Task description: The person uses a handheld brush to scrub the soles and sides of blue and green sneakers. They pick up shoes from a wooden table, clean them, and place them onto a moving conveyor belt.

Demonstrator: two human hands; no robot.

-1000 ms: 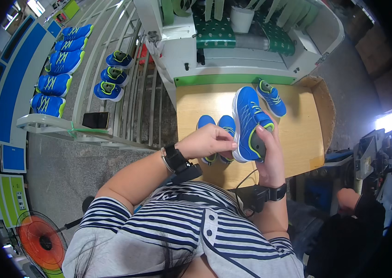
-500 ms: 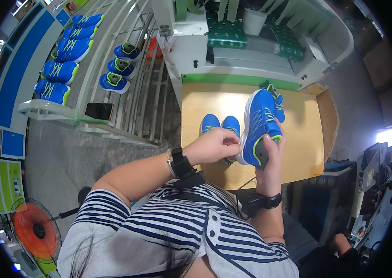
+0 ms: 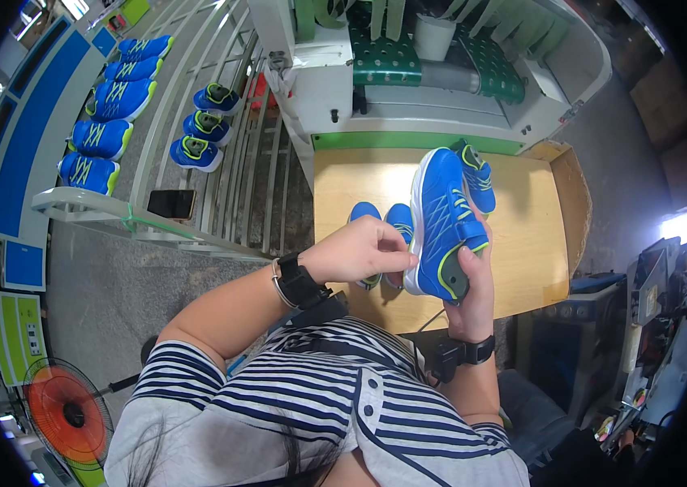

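A blue sneaker [image 3: 439, 207] with yellow-green trim and a white sole is held up over the wooden tabletop, toe pointing away from me. My right hand [image 3: 475, 280] grips it round the heel and collar, thumb at the opening. At the white sole near the heel, my left hand [image 3: 363, 250] has its thumb and forefinger pinched together; whatever is between them is too small to make out. Beneath and beside that hand stands a pair of blue sneakers [image 3: 364, 213], partly covered by it. Another blue sneaker [image 3: 478, 183] rests behind the held one.
The wooden tabletop [image 3: 522, 243] has a cardboard edge [image 3: 572, 207] on its right. Beyond it stands a white machine with a green perforated belt [image 3: 388, 61]. On my left, a metal rack [image 3: 75, 199] carries several blue sneakers and a dark phone [image 3: 171, 204]. An orange fan [image 3: 71, 410] is at lower left.
The held sneaker has turned slightly, so more of its side and white sole faces me. My left hand has shifted slightly left, fingertips still at the sole. My right-hand grip is unchanged.
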